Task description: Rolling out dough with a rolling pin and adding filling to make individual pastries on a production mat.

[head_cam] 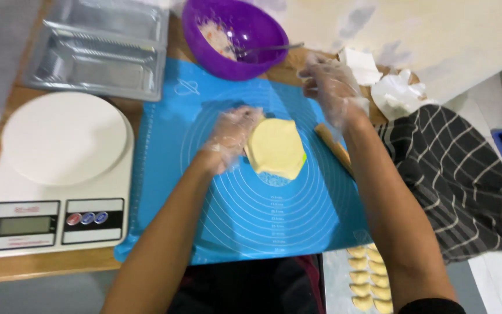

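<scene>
A blue silicone baking mat (245, 221) covers the wooden table (42, 268), a white kitchen scale (59, 174) just to its left and clear plastic trays (103, 46) beyond. A purple bowl (251, 29) of filling, a spoon (271, 49) in it, sits at the mat's far edge. Mid-mat, the gloved left hand (230, 138) grips the edge of a pale yellow dough round (277, 148). The gloved right hand (332, 87) hovers open, holding nothing, above a wooden rolling pin (333, 148). Folded dumplings (370, 279) line the near edge.
</scene>
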